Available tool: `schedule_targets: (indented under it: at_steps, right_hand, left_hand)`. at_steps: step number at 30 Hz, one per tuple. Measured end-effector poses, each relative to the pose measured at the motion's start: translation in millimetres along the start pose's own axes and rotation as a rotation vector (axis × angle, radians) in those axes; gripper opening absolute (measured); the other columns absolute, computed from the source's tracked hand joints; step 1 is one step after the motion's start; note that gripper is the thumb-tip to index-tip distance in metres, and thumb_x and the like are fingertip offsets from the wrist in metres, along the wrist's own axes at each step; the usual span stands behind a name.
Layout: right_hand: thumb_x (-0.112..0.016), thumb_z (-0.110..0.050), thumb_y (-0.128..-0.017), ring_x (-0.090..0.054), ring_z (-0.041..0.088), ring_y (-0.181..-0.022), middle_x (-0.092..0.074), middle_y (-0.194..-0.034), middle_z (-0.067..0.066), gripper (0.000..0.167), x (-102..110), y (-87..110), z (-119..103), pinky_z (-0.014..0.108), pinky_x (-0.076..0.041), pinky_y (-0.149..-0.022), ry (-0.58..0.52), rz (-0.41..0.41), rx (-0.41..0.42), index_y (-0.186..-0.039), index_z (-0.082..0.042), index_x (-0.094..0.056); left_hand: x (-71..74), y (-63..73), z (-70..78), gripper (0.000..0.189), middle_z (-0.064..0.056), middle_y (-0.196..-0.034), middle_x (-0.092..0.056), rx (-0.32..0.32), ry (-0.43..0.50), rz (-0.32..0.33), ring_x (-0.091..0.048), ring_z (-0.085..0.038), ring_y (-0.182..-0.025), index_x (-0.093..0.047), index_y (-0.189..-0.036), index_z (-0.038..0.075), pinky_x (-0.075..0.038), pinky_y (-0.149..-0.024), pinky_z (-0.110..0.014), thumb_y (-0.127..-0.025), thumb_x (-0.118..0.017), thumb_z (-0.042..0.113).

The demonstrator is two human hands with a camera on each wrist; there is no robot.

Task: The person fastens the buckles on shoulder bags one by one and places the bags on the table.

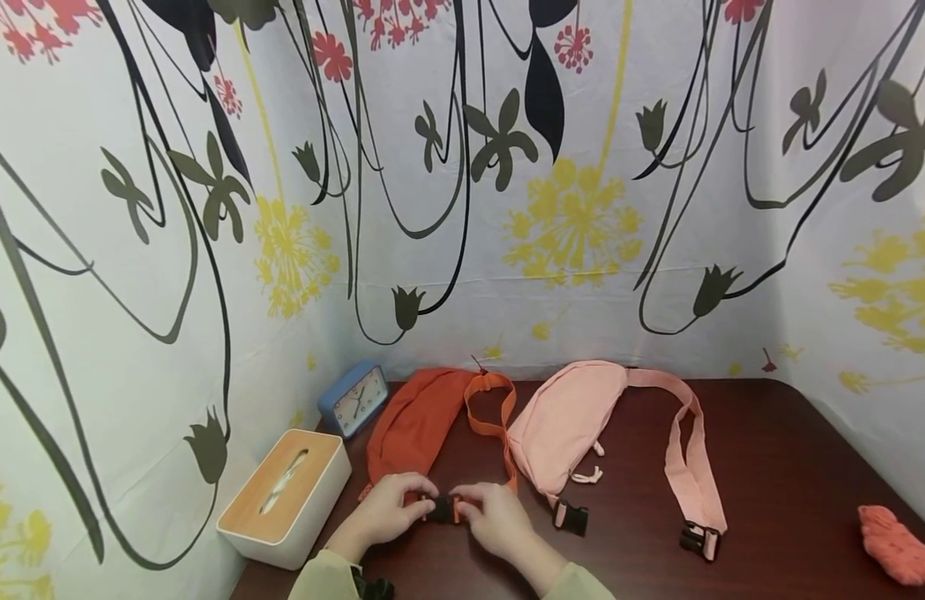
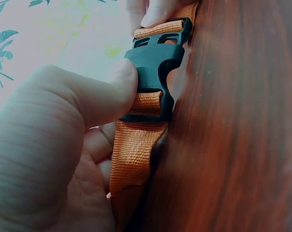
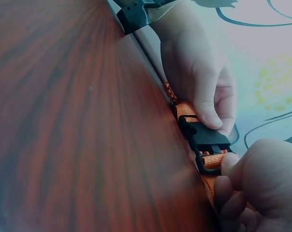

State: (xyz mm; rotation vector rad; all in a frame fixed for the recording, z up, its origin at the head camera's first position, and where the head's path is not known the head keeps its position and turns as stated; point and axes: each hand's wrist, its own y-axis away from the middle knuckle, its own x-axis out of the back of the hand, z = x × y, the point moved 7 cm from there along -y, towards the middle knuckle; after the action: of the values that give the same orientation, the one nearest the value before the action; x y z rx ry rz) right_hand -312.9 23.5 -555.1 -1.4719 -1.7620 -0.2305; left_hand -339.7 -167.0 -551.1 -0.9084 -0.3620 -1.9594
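A black side-release buckle [image 1: 441, 510] on orange webbing is held between both hands, close over the table. My left hand [image 1: 387, 512] pinches the socket half [image 2: 153, 63], thumb lying on its face. From the other side my right hand [image 1: 500, 521] pinches the prong half [image 3: 209, 164] at its webbing loop. In both wrist views the prong half sits in the socket's mouth, with its slotted base showing outside. The orange waist bag [image 1: 413, 429] lies just behind the hands, its strap [image 1: 500, 431] looping down its right side.
Right of the orange bag lies a pink waist bag [image 1: 571, 425], its black buckle halves [image 1: 572, 517] apart. A tissue box [image 1: 282, 487] and blue clock [image 1: 353, 398] stand at the left. A coral-coloured crumpled item [image 1: 897, 546] lies far right. Patterned cloth [image 1: 462, 275] encloses the table [image 1: 627, 533].
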Motion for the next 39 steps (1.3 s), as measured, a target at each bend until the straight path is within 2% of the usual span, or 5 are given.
schedule_targets:
  at_steps: [10, 21, 28, 35, 39]
  right_hand:
    - [-0.08, -0.009, -0.096, -0.08, 0.013, -0.104, -0.085, -0.107, -0.005, 0.021, -5, 0.0, -2, 0.035, -0.064, -0.087, 0.006, 0.022, -0.054, -0.111, -0.023, -0.086]
    - [-0.081, -0.01, -0.096, -0.065, 0.0, -0.082, -0.078, -0.089, -0.009, 0.017, -10, -2.9, -1, 0.027, -0.054, -0.072, -0.041, 0.024, -0.128, -0.108, -0.02, -0.086]
    - [-0.082, -0.011, -0.095, -0.06, 0.0, -0.076, -0.075, -0.085, -0.01, 0.015, -10, -4.4, 1, 0.025, -0.049, -0.067, -0.073, 0.026, -0.167, -0.107, -0.019, -0.085]
    - [-0.082, -0.012, -0.095, -0.059, 0.0, -0.074, -0.073, -0.083, -0.01, 0.015, -12, -3.6, 0, 0.024, -0.048, -0.067, -0.08, 0.015, -0.159, -0.108, -0.019, -0.085]
    - [-0.083, -0.012, -0.095, -0.061, 0.0, -0.078, -0.077, -0.089, -0.008, 0.016, -12, -4.6, 1, 0.025, -0.049, -0.069, -0.071, 0.02, -0.144, -0.108, -0.021, -0.085]
  left_hand:
    - [-2.8, -2.4, -0.4, 0.007, 0.006, -0.104, -0.076, -0.01, 0.003, 0.007, -0.064, 0.001, -0.088, -0.081, -0.109, 0.017, -0.053, -0.083, -0.024, -0.104, -0.077, 0.02]
    - [-1.7, -3.7, -4.9, 0.006, 0.008, -0.104, -0.077, 0.022, -0.001, 0.021, -0.066, -0.001, -0.093, -0.082, -0.106, 0.021, -0.053, -0.087, -0.026, -0.102, -0.078, 0.02]
    - [-3.6, -5.9, -3.0, 0.005, 0.009, -0.098, -0.075, 0.023, 0.013, 0.04, -0.064, 0.001, -0.088, -0.082, -0.104, 0.021, -0.052, -0.082, -0.024, -0.102, -0.078, 0.019]
    - [-3.2, -3.7, -2.8, 0.006, 0.009, -0.099, -0.075, 0.04, 0.011, 0.022, -0.064, 0.0, -0.09, -0.081, -0.106, 0.02, -0.052, -0.085, -0.025, -0.103, -0.077, 0.021]
    - [-1.4, -3.8, -1.5, 0.006, 0.009, -0.101, -0.075, 0.032, 0.003, 0.019, -0.064, -0.001, -0.092, -0.081, -0.106, 0.021, -0.052, -0.086, -0.026, -0.103, -0.077, 0.023]
